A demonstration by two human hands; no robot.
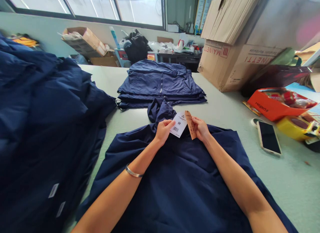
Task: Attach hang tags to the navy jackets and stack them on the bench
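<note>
Seen from the head-worn camera, a person stands at a pale green tabletop with both bare forearms stretched over a navy jacket that lies spread flat, its collar bunched up at the far end. The left hand, a metal bangle on its wrist, holds a white size tag printed with an "M" and a barcode, its fingers together and pinching the tag's edge. The right hand grips a brown kraft tag, its fingers closed on the card. The two hands are near each other above the collar, with the tags side by side between them. Just beyond the collar lies a folded stack of navy jackets. A large heap of navy garments rises on the left of the tabletop, well apart from the hands. To the right are a smartphone, lying face up, an orange carton and a yellow tape dispenser. Large cardboard boxes stand at the far right corner of the tabletop. Farther off, under a long window, are a black bag and an open carton.
</note>
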